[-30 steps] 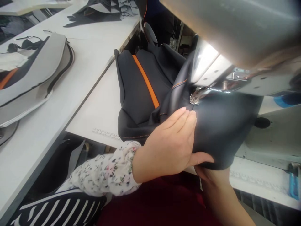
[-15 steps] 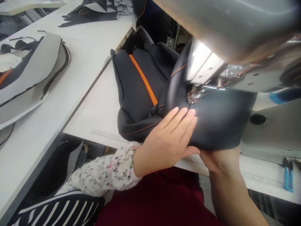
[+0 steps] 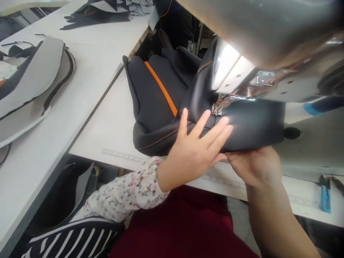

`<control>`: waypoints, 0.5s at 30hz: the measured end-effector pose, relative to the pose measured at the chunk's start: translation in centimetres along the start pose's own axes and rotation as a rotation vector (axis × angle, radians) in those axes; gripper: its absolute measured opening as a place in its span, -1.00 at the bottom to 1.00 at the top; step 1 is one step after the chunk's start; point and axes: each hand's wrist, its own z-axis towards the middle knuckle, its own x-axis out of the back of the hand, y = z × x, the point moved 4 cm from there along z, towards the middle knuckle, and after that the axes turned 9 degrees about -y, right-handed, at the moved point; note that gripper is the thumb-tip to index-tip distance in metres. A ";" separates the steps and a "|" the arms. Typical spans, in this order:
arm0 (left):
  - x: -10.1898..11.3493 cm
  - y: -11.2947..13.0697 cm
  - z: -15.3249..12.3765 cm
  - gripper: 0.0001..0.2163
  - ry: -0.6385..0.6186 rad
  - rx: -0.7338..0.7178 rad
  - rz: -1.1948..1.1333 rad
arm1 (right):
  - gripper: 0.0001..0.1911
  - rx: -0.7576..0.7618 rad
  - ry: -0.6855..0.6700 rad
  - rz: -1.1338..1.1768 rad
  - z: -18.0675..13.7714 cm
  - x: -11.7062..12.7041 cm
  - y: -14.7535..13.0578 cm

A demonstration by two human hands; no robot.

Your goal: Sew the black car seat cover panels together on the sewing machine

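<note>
A black leather-like seat cover (image 3: 150, 104) with an orange stripe and orange stitching lies under the metal presser foot (image 3: 216, 109) of a sewing machine (image 3: 258, 32). My left hand (image 3: 197, 150) rests on the cover just in front of the foot, palm down, fingers spread, in a floral sleeve. Under the cover's near edge at the right is my right hand (image 3: 255, 165), palm up and gripping that edge. Its fingertips are partly hidden beneath the material.
Grey and black sewn pieces (image 3: 34, 79) lie on the white table (image 3: 94, 64) at the left. More dark cut pieces (image 3: 99, 14) are piled farther back. Blue-handled snips (image 3: 325, 199) lie at the right edge. A ruler strip (image 3: 120, 154) runs along the machine bed's front.
My left fingers have spread apart and the hand has shifted slightly right. My right hand has moved up a little with the cover's near edge, showing more of the palm.
</note>
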 end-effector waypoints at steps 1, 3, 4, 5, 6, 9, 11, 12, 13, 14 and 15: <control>0.0 -0.1 0.2 -0.45 0.000 -0.001 -0.005 | -0.64 -0.019 -0.007 0.008 0.0 0.1 0.0; -0.1 -0.3 0.5 -0.47 0.000 -0.005 -0.012 | -0.60 -0.039 -0.007 0.027 0.1 0.1 -0.1; -0.1 -0.4 0.7 -0.48 0.002 -0.007 -0.014 | -0.59 -0.045 -0.002 0.031 0.2 0.1 -0.1; 0.0 -0.4 0.9 -0.49 0.007 -0.009 -0.015 | -0.59 -0.048 0.002 0.030 0.2 0.1 -0.1; 0.0 -0.5 1.1 -0.49 0.013 -0.011 -0.016 | -0.59 -0.048 0.004 0.022 0.3 0.1 -0.2; -0.1 -0.7 1.6 -0.50 0.035 -0.031 -0.025 | -0.61 -0.039 0.017 -0.029 0.3 0.3 -0.3; -0.2 -1.0 1.8 -0.49 0.043 -0.060 -0.036 | -0.60 -0.041 0.038 -0.072 0.1 0.7 -0.4; -0.3 -1.3 1.8 -0.47 0.041 -0.080 -0.042 | -0.59 -0.046 0.040 -0.112 0.0 0.9 -0.4; -0.4 -1.6 1.7 -0.45 0.039 -0.104 -0.048 | -0.59 -0.056 0.024 -0.173 -0.2 1.1 -0.5; -0.5 -2.0 1.4 -0.41 0.034 -0.129 -0.056 | -0.61 -0.065 -0.019 -0.260 -0.3 1.2 -0.6; -0.6 -2.5 1.1 -0.36 0.029 -0.151 -0.067 | -0.64 -0.070 -0.079 -0.371 -0.5 1.2 -0.7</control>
